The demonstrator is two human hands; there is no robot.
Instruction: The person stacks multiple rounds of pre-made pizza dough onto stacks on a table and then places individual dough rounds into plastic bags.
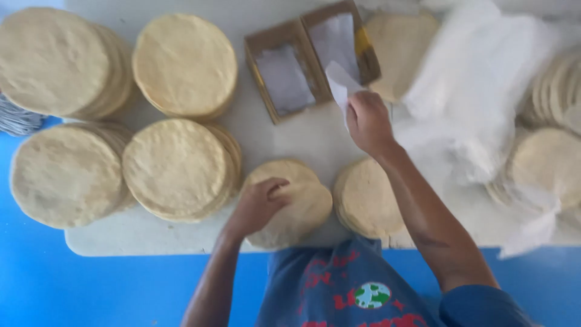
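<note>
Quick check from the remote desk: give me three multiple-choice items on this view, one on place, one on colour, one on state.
1. Where does the left hand rest?
A. on a small stack of flatbreads
B. in the cardboard tray
C. on bare blue table

2. What colour is the table around the white board?
A. green
B. blue
C. grey

3. What is the right hand doing?
A. lying flat and empty
B. pinching a white paper sheet
C. gripping a knife

Answers: 1 A, fingers lie on the rounds; 2 B, blue shows below; 3 B, paper sticks up from the fingers.

Right tortilla stacks (554, 121) blurred, edge-cropped
</note>
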